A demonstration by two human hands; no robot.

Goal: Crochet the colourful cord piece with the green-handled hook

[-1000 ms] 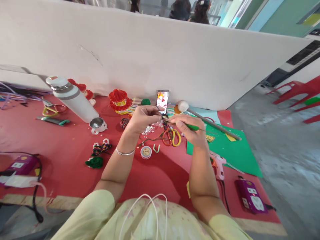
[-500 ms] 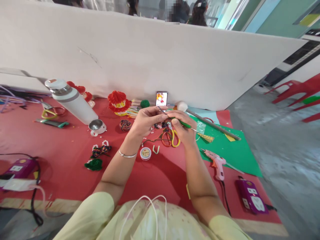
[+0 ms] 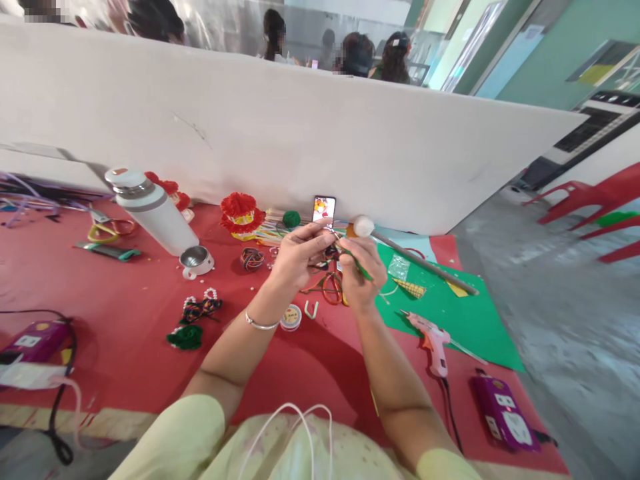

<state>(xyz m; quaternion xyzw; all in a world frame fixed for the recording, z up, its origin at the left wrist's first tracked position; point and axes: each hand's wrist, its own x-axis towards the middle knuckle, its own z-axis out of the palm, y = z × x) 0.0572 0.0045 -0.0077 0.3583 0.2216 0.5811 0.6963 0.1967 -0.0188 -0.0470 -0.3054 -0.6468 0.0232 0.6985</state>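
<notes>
My right hand (image 3: pixel 364 280) is closed around a crochet hook with a green handle (image 3: pixel 363 271), its metal tip pointing towards my other hand. My left hand (image 3: pixel 296 257) pinches something small at the hook's tip, too small to make out. The two hands almost meet above the table, in front of a propped-up phone (image 3: pixel 324 208). Below them lie scissors (image 3: pixel 331 288) with red and yellow handles, partly covered by my right hand. A multicoloured yarn ball (image 3: pixel 252 259) is left of my left hand. A round spool (image 3: pixel 291 317) and a bent pale-green piece (image 3: pixel 311 309) sit near my left wrist.
A white flask (image 3: pixel 155 213) and its cup (image 3: pixel 197 260) stand left. Red yarn flowers (image 3: pixel 242 213) lie by the white partition (image 3: pixel 300 133). On the right are a green sheet (image 3: pixel 475 327), a pink glue gun (image 3: pixel 434 343) and a purple power box (image 3: pixel 505 410). Other people sit beyond the partition.
My right hand has turned the crochet hook, so its green handle now slants down within the hand. The fingertips of both hands have shifted, and the camera view has tilted up slightly.
</notes>
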